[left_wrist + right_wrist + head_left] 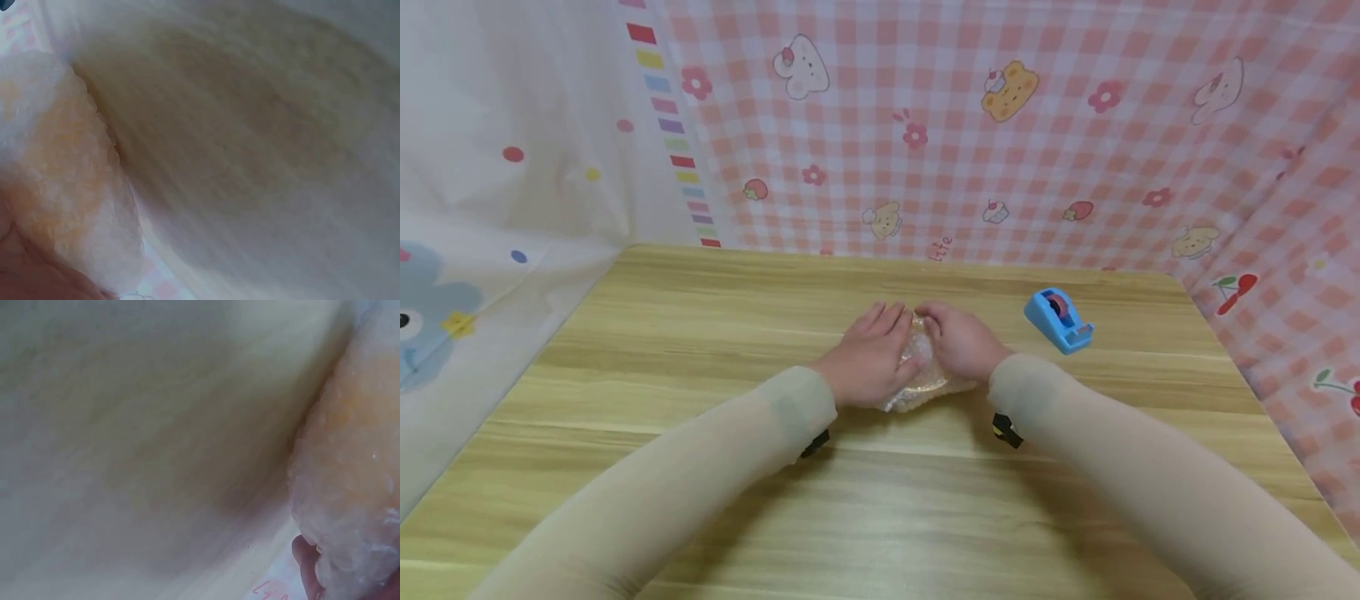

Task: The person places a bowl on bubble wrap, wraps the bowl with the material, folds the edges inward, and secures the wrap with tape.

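On the left I see the left hand [871, 354], fingers mostly straight, lying on the bubble-wrap bundle [930, 375]. The bundle sits mid-table [880, 508] between both hands. The right hand [967, 343] curls its fingers round the bundle's right side. Farther right, a blue tape dispenser [1054, 323] stands apart.

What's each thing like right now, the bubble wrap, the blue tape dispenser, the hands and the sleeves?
Bubble wrap: on the table, partly covered by the hands, orange showing through; can't tell if it's sealed.
Dispenser: untouched, loaded with a roll.
Left hand: fingers stretched out over the wrap.
Right hand: holding the wrap's other side.
Sleeves: down to the wrists.
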Demonstrator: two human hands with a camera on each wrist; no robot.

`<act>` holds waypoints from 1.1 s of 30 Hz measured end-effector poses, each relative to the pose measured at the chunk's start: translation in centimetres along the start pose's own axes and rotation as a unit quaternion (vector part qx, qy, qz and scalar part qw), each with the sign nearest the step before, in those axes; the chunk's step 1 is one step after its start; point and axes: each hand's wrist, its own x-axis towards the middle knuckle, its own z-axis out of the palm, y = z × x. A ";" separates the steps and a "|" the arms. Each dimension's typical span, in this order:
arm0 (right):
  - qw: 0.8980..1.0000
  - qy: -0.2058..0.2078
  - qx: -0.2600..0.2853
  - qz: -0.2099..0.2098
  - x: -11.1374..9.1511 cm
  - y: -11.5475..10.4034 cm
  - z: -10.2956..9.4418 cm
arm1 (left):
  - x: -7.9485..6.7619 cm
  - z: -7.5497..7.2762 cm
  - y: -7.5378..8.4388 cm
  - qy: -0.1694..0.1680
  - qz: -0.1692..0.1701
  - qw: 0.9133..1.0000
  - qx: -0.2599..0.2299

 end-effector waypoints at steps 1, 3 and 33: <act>1.000 0.003 0.002 0.003 0.0 0.0 0.0 | 0.0 0.0 0.1 -0.003 -0.005 1.000 -0.001; 1.000 0.007 0.006 0.009 0.0 0.0 0.1 | 0.1 0.0 0.3 -0.008 -0.011 1.000 0.005; 0.998 -0.028 0.046 -0.011 -0.5 0.8 -0.2 | 1.1 -0.7 2.4 -0.058 -0.101 0.992 0.049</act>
